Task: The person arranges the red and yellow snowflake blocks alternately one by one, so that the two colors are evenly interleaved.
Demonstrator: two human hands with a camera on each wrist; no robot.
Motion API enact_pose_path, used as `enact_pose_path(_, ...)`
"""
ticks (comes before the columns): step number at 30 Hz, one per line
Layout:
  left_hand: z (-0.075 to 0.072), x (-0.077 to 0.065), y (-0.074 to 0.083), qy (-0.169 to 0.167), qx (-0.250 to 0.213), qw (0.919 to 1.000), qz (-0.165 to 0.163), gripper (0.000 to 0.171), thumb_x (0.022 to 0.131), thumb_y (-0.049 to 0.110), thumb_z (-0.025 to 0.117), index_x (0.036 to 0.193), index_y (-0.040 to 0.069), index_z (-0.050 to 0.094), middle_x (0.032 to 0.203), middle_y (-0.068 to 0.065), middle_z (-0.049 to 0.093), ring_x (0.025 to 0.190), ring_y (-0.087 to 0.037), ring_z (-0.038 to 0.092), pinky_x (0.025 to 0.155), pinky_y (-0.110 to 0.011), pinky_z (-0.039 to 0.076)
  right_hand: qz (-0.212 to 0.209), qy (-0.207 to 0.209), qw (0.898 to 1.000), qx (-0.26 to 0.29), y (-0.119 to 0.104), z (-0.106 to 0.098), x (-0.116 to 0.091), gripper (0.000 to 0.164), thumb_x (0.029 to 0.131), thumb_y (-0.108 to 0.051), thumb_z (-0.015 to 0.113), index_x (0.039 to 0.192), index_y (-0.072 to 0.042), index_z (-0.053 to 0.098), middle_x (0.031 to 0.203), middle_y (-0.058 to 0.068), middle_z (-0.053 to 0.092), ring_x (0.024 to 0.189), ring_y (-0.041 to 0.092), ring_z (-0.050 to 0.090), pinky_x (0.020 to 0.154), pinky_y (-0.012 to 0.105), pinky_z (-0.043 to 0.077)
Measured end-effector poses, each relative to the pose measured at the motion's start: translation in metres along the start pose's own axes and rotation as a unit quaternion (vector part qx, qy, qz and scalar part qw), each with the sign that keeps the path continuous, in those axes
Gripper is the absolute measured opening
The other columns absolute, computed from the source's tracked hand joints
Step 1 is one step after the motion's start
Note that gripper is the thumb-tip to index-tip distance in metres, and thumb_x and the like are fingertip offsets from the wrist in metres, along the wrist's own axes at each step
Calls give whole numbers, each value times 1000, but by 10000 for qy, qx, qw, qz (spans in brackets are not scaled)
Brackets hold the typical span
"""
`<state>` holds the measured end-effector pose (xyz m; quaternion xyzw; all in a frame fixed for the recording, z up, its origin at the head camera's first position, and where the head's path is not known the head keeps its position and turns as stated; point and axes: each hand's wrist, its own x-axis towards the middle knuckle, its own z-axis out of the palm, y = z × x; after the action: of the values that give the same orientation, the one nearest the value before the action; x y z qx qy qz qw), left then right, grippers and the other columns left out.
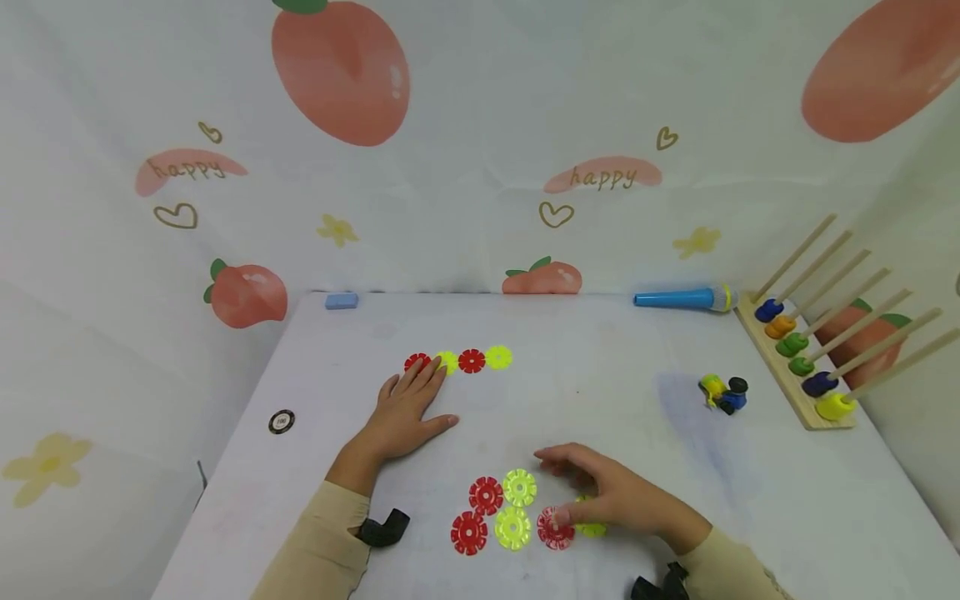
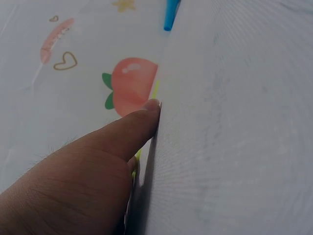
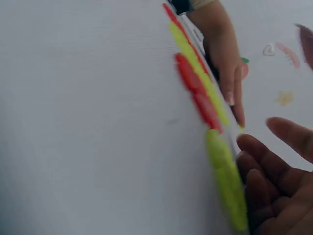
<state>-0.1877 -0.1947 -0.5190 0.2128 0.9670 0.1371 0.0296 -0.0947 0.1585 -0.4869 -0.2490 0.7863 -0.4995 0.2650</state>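
Observation:
Notched plastic discs, red and yellow by turns, form a row on the white table. My left hand (image 1: 405, 421) lies with its fingers stretched out over the row's left end, touching the red disc (image 1: 412, 360) and the yellow disc (image 1: 450, 360). Further right in that row are another red disc (image 1: 472, 361) and yellow disc (image 1: 498, 357). My right hand (image 1: 618, 496) hovers nearer the front, fingers loosely bent and nothing between them in the right wrist view. Beneath it are a red disc (image 1: 553, 535) and a partly hidden yellow disc (image 1: 595, 530).
Left of my right hand lie red discs (image 1: 468, 533) and yellow discs (image 1: 513, 528). A black round chip (image 1: 282, 422) and blue block (image 1: 342, 301) are at the left. Rightward are a blue toy microphone (image 1: 678, 299), a small figure (image 1: 724, 393) and a pegged bead board (image 1: 795, 367).

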Motion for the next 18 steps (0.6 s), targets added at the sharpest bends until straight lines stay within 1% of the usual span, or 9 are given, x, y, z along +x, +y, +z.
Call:
enact_pose_path(2, 0, 0, -1, 11, -16, 10000, -4, 89, 85, 71, 46, 154, 20, 20, 159, 3, 11, 144, -22, 2, 108, -58, 4, -78, -115, 9983, -574, 5, 5, -8, 59, 82, -39, 75, 135, -29, 52, 134, -9, 47, 122, 17, 41, 101, 37, 38)
enact_pose_path(5, 0, -1, -2, 12, -48, 10000, -18, 89, 85, 71, 45, 154, 21, 20, 159, 4, 10, 144, -22, 1, 108, -58, 4, -335, -101, 9882, -1489, 10, 12, -15, 50, 79, -45, 76, 124, -35, 59, 134, -13, 43, 123, 14, 35, 101, 36, 37)
enact_pose_path(6, 0, -2, -2, 20, -63, 10000, -15, 89, 85, 71, 45, 154, 21, 20, 159, 4, 10, 144, -22, 1, 108, -58, 4, -385, -79, 9847, -1699, 10, 13, -15, 46, 78, -45, 77, 120, -37, 60, 134, -14, 43, 122, 13, 34, 100, 37, 38)
enact_pose_path(8, 1, -2, -3, 39, -80, 10000, -12, 89, 85, 72, 45, 154, 21, 20, 159, 4, 10, 144, -22, 1, 108, -58, 4, -503, -16, 9805, -1900, 10, 16, -15, 38, 79, -42, 77, 113, -38, 62, 134, -14, 42, 121, 13, 34, 99, 39, 38)
enact_pose_path(10, 1, -1, -3, 56, -84, 9999, 9, 88, 85, 72, 44, 154, 21, 21, 159, 4, 11, 144, -22, 2, 108, -58, 5, -609, 46, 9787, -1959, 8, 17, -14, 34, 79, -37, 79, 108, -37, 61, 130, -14, 45, 118, 13, 36, 97, 39, 39)
enact_pose_path(13, 1, -1, -3, 58, -56, 10000, 38, 88, 85, 72, 44, 154, 21, 21, 159, 4, 10, 144, -22, 2, 108, -58, 5, -674, 78, 9795, -1897, 2, 16, -11, 29, 81, -30, 78, 102, -35, 58, 115, -17, 52, 107, 9, 43, 90, 37, 40)
enact_pose_path(15, 1, 0, -2, 49, -28, 10000, 46, 88, 85, 72, 44, 154, 21, 21, 159, 4, 10, 144, -23, 3, 108, -58, 5, -595, 25, 9858, -1570, -3, 13, -7, 24, 84, -25, 76, 99, -32, 59, 105, -17, 57, 98, 8, 50, 84, 33, 43)
enact_pose_path(18, 0, 0, 0, 51, -49, 10000, 51, 88, 85, 71, 46, 154, 21, 21, 159, 4, 11, 144, -23, 3, 108, -58, 5, -185, 5, 9948, -1004, -9, 1, 1, 13, 88, -24, 71, 96, -28, 62, 94, -14, 62, 84, 9, 56, 75, 29, 48)
